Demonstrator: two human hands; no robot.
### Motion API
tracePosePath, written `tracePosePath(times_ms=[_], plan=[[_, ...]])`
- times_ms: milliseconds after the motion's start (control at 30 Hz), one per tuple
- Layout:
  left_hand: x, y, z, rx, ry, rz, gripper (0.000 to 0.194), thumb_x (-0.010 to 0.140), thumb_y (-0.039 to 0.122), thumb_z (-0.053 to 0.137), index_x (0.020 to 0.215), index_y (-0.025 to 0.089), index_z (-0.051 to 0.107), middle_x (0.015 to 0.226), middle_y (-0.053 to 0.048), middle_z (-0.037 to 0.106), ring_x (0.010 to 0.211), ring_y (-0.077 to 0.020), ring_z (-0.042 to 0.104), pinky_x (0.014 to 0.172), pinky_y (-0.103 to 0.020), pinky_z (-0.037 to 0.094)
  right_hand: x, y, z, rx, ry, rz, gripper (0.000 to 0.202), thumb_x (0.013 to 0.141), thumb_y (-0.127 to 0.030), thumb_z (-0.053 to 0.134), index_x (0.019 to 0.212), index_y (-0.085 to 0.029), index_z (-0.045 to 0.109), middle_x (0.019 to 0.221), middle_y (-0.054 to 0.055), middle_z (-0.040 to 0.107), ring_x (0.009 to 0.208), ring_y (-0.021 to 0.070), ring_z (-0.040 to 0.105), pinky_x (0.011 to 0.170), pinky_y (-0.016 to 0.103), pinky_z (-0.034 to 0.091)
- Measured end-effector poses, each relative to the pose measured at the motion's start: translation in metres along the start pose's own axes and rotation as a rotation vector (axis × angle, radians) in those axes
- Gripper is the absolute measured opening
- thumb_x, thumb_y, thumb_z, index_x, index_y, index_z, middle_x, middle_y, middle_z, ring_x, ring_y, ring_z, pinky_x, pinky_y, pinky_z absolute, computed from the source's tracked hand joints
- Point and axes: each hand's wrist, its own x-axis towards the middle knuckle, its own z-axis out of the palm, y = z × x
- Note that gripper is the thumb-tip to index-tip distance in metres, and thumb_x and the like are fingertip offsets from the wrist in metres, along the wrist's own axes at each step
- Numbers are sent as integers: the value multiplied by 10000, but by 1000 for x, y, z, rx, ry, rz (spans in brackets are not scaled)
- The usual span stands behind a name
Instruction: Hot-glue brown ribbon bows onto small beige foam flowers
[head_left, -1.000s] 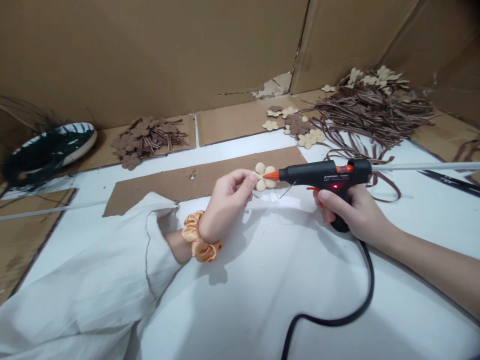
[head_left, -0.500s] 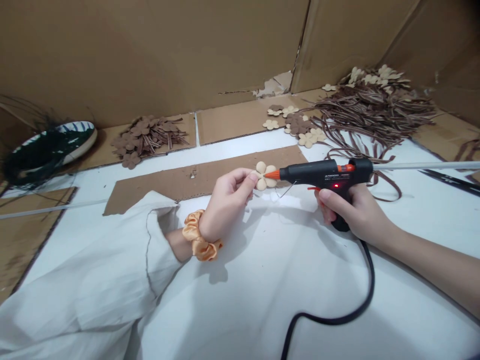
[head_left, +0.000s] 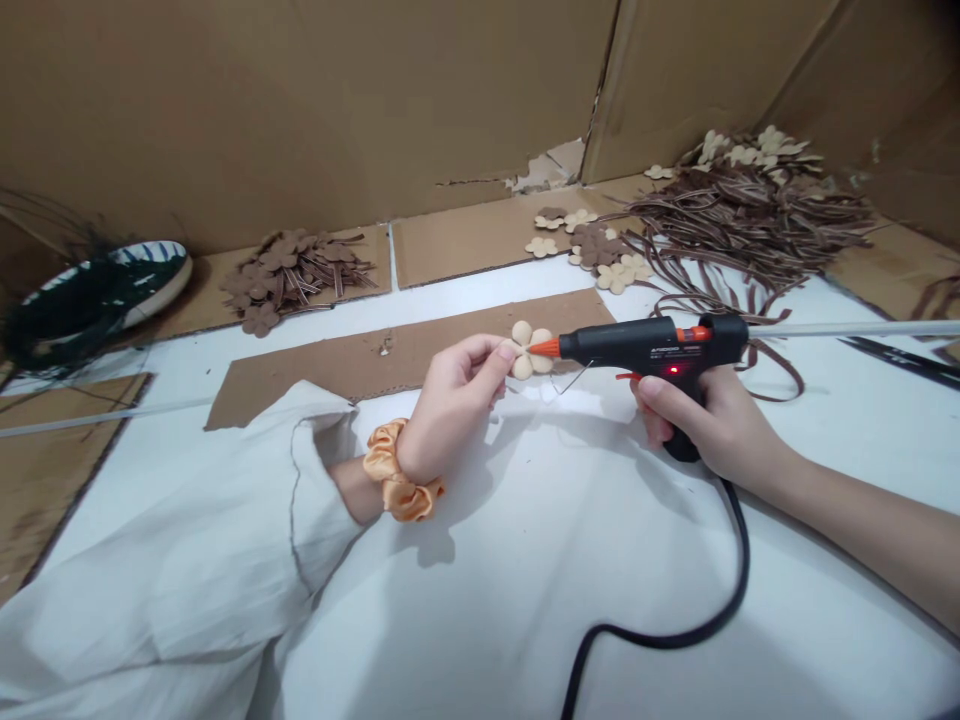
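Note:
My left hand (head_left: 459, 400), with an orange scrunchie (head_left: 401, 475) at the wrist, pinches a cream five-petal flower (head_left: 541, 362) by its left edge. Around the handle of a black glue gun (head_left: 637, 343) my right hand (head_left: 697, 415) is closed, a finger at the orange trigger. The gun's orange nozzle (head_left: 543, 348) points left, its tip at the flower's centre. A red light glows on the gun's body, and a pale glue stick (head_left: 855, 329) sticks out of its rear.
Behind my hands lies a cardboard strip (head_left: 315, 372). Brown flowers (head_left: 281, 275) are piled back left, beside a bowl (head_left: 154, 285) of dark green strands. Brown strips (head_left: 757, 220) and cream flowers (head_left: 765, 150) heap up back right. A black cable (head_left: 660, 638) runs toward the front edge.

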Motion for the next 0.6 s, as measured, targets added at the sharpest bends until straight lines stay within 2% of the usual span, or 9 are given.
tracePosePath(times_ms=[600], plan=[[-1,0,-1,9,15,-21,261,867,356,541,709,154,588,580,20,481,533,-97,408,525,-225,343,-1,0,0,13,-1,3,424,820,-462,525,472,-223,479,443,15,515,458,149,494,487,288,408]])
